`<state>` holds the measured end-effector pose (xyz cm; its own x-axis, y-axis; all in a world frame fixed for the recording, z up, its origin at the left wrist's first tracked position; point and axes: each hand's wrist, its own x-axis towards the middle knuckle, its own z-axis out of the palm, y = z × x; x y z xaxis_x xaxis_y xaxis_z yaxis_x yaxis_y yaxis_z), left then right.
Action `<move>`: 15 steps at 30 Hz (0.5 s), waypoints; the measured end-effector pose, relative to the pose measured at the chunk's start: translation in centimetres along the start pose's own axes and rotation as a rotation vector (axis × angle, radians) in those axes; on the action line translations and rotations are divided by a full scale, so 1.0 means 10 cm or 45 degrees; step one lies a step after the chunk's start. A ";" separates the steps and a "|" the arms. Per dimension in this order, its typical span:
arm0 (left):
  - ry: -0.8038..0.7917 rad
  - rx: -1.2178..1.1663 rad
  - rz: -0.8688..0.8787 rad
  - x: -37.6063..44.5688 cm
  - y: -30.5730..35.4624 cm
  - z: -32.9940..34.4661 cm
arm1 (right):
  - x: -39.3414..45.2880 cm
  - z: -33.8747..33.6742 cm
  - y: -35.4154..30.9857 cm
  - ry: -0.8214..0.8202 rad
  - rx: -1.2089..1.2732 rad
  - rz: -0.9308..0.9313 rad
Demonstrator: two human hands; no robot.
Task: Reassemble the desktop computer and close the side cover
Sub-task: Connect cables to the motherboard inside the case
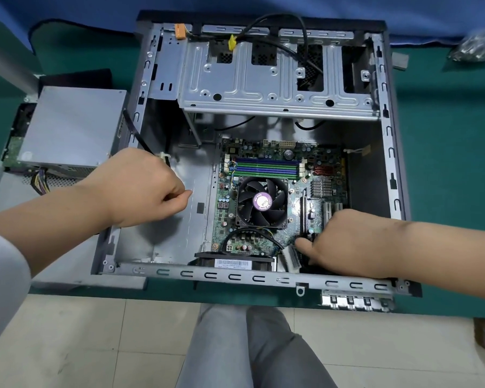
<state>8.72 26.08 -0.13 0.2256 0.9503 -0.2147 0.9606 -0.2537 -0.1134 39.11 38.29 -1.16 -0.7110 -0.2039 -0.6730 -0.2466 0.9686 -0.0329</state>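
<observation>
One barcode sticker [232, 263], text unreadable

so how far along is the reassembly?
Done: the green motherboard with its black CPU fan sits inside the open grey metal case.

In hand: the right hand works at the board's lower corner near the slots; the left hand is curled over the bare case floor, what it holds unclear.

Left: the grey box power supply lies outside the case, and no side cover is fitted.
</observation>
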 end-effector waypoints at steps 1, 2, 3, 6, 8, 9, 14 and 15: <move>-0.003 0.001 -0.002 0.00 0.00 0.00 | 0.01 0.00 0.00 -0.023 -0.026 0.022; -0.005 0.001 -0.004 0.00 0.00 0.00 | 0.02 -0.01 0.00 -0.037 -0.039 0.036; -0.007 0.002 -0.005 0.00 0.00 0.00 | 0.03 0.01 -0.01 -0.046 -0.050 0.054; -0.006 0.002 -0.012 0.00 0.00 0.00 | 0.00 0.02 -0.01 -0.083 -0.032 0.022; -0.010 0.005 -0.013 0.00 0.00 0.00 | -0.03 0.03 0.00 -0.042 0.004 -0.012; -0.012 0.008 -0.011 0.00 0.00 0.00 | -0.04 0.04 0.03 -0.019 0.025 -0.033; -0.025 0.009 -0.007 0.00 0.00 0.00 | 0.00 -0.03 0.01 -0.070 -0.055 -0.088; -0.030 0.006 -0.005 0.00 0.01 0.00 | 0.01 -0.04 0.00 -0.075 -0.044 -0.060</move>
<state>8.78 26.10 -0.12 0.2182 0.9467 -0.2369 0.9607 -0.2511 -0.1186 38.72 38.24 -0.94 -0.6585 -0.2393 -0.7135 -0.3023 0.9524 -0.0404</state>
